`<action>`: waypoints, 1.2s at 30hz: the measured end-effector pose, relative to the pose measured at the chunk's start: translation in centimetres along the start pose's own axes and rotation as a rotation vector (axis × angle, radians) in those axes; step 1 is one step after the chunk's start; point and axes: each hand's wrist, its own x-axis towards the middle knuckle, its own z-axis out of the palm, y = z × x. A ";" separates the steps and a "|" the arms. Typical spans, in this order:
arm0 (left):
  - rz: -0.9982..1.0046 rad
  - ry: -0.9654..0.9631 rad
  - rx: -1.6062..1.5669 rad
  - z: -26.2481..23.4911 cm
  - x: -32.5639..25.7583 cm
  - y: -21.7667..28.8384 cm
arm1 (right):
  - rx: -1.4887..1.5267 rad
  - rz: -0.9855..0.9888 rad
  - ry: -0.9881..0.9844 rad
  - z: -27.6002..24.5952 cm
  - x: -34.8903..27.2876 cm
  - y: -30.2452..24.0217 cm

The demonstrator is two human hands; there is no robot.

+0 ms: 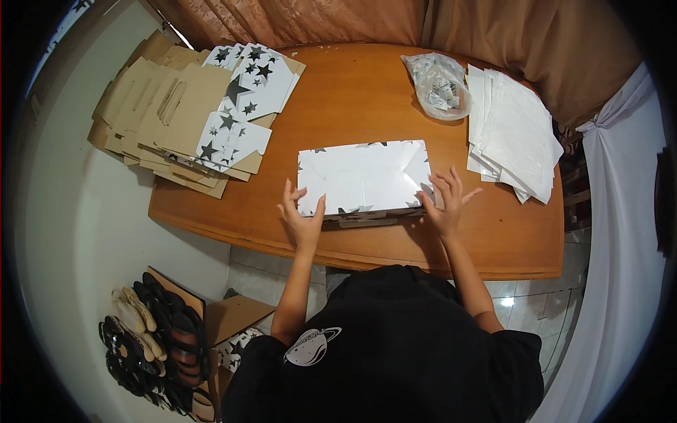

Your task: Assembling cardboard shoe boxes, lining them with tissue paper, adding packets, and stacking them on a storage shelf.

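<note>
A white cardboard box with black stars along its edges sits near the front of the wooden table, its plain white top facing up. At the box's left end is my left hand, fingers spread, with fingertips by the near left corner. My right hand is at the right end, its fingers also spread and the thumb close to the near right corner. Neither hand is wrapped round the box; whether the fingertips touch it is hard to tell.
Flat cardboard blanks, some star-printed, are stacked at the far left. A clear plastic bag of small packets and a pile of white paper sheets lie at the far right. Several sandals and shoes stand below on the left.
</note>
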 end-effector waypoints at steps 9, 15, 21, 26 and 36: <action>0.350 -0.322 0.472 -0.5 -0.6 2.2 | -0.178 -0.153 -0.226 1.2 -0.4 -3.7; 0.338 -0.403 0.512 -0.6 -0.4 1.7 | -0.162 -0.166 -0.240 1.5 -0.6 -3.3; 0.356 -0.385 0.520 -0.6 0.1 3.0 | -0.155 -0.154 -0.249 1.5 -0.9 -3.2; 0.403 -0.403 0.533 1.0 1.8 4.4 | -0.076 -0.154 -0.212 0.6 -1.7 -3.5; 0.701 -0.965 0.477 4.6 8.8 6.7 | 0.064 -0.040 -0.154 -0.2 -4.0 -2.1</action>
